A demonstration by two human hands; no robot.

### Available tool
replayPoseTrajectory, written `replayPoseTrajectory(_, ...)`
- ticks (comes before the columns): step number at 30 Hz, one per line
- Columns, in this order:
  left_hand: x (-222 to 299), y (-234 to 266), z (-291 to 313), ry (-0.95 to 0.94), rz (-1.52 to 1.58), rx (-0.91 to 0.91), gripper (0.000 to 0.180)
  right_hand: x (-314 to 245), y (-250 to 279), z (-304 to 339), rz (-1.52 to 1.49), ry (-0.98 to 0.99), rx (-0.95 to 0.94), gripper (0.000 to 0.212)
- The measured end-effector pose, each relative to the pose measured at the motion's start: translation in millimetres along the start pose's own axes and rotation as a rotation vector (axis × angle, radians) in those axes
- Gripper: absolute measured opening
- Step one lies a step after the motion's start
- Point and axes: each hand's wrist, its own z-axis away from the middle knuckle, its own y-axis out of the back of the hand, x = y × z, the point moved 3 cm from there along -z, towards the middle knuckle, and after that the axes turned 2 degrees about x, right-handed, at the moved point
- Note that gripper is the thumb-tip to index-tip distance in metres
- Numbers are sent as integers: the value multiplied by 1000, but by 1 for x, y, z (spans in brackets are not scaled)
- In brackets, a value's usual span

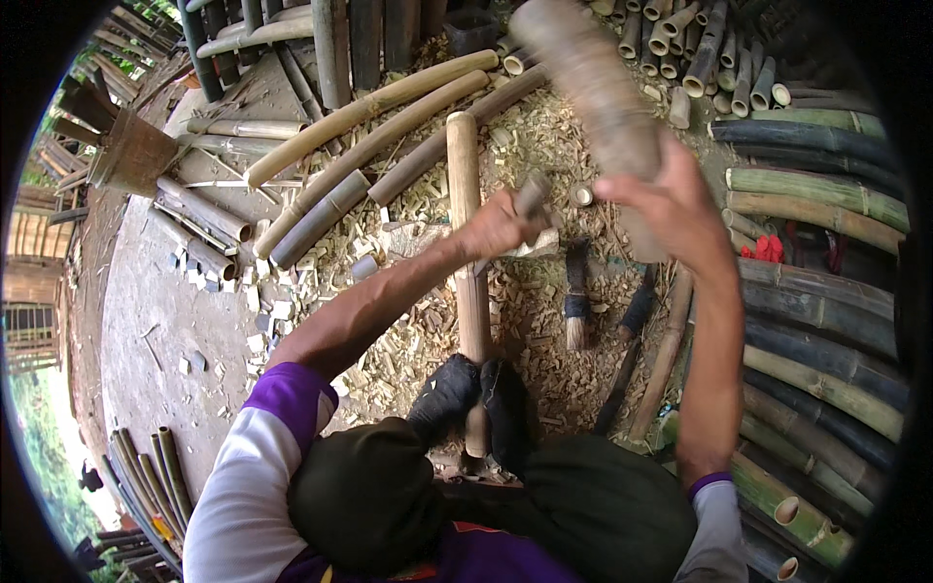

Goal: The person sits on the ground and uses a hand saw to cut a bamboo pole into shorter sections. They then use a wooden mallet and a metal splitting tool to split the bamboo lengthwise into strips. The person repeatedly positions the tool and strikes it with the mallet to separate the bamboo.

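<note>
My left hand [501, 228] is closed around a chisel [533, 192], its round wooden handle sticking up past my fist; most of the blade is hidden. Below that fist lies a pale bamboo pole [472, 316], pointing away from me, its near end between my feet in dark footwear. My right hand [671, 209] grips a thick wooden mallet [588, 83], raised to the right of the pole and smeared by motion. The mallet head is up and away from the chisel. To the right of the pole, a dark-wrapped brush-like tool [576, 296] rests on the shavings.
Wood chips [389, 364] cover the floor around the pole. Curved bamboo poles [374, 107] lie at the far left. Stacked bamboo [826, 291] lines the right side, with cut pieces [680, 44] piled at the back. A wooden stump [131, 155] stands far left. A stick [666, 360] lies right.
</note>
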Motion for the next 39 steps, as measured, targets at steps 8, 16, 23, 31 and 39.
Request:
replayPoseTrajectory(8, -29, -51, 57, -352, -469, -527, 18, 5, 18, 76, -427, -351, 277, 43)
replayPoseTrajectory(16, 49, -58, 54, -115, -200, -357, 33, 12, 9, 113, -383, -462, 291, 42)
replayPoseTrajectory(23, 4, -38, 40, 219, 303, -165, 24, 4, -4, 116, -464, -447, 282, 44)
replayPoseTrajectory(31, -4, -30, 36, 253, 262, -81, 30, 11, -11, 117, -428, -482, 210, 47)
replayPoseTrajectory(39, -10, -29, 40, 117, 172, -90, 31, 11, -10, 117, -386, -488, 220, 47)
